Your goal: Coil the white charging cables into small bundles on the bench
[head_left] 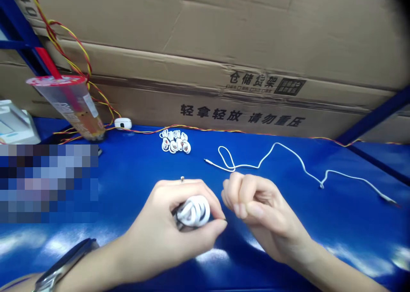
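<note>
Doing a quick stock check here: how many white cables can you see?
3, possibly more: the coiled white cable in the left hand, the loose white cable on the blue tabletop, and the small white bundle farther back, which may hold more than one.

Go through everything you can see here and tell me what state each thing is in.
Left hand: closed around the coil.
Coiled white cable: wound in tight loops.
Right hand: fingers curled together, contents unclear.
Loose white cable: uncoiled, lying in curves.
Small white coils: bunched in a heap.
Plastic cup: tilted, not upright.
Red and yellow wire: stretched along the shelf's back edge.
Cardboard box: creased, standing behind the shelf.
</note>
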A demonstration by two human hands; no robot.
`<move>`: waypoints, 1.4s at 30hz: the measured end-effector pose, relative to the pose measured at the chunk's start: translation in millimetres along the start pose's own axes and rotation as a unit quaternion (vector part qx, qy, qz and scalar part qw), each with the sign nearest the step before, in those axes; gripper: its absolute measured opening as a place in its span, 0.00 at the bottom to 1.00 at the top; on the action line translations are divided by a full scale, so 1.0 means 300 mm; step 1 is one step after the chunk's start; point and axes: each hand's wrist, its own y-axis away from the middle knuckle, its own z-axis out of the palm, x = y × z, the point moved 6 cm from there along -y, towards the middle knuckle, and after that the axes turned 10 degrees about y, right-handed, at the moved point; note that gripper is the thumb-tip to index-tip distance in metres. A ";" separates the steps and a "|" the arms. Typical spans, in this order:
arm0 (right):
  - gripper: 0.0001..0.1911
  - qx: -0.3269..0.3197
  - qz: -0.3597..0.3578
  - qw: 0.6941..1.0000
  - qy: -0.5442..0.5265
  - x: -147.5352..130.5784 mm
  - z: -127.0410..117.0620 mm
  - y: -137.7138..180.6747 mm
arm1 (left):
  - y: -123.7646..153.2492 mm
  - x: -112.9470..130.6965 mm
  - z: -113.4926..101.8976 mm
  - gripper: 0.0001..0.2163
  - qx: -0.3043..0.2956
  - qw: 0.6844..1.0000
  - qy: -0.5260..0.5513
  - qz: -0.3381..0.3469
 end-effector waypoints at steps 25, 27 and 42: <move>0.09 -0.047 -0.066 0.880 0.469 0.044 0.002 -0.045 | -0.042 -0.237 0.005 0.17 0.025 0.928 0.272 -0.255; 0.09 -0.040 -0.071 0.869 0.488 0.039 -0.012 -0.048 | -0.050 -0.232 -0.016 0.17 0.057 0.928 0.280 -0.239; 0.11 -0.015 0.025 0.930 0.367 0.014 -0.106 -0.092 | -0.093 -0.185 -0.133 0.11 0.052 0.968 0.186 -0.158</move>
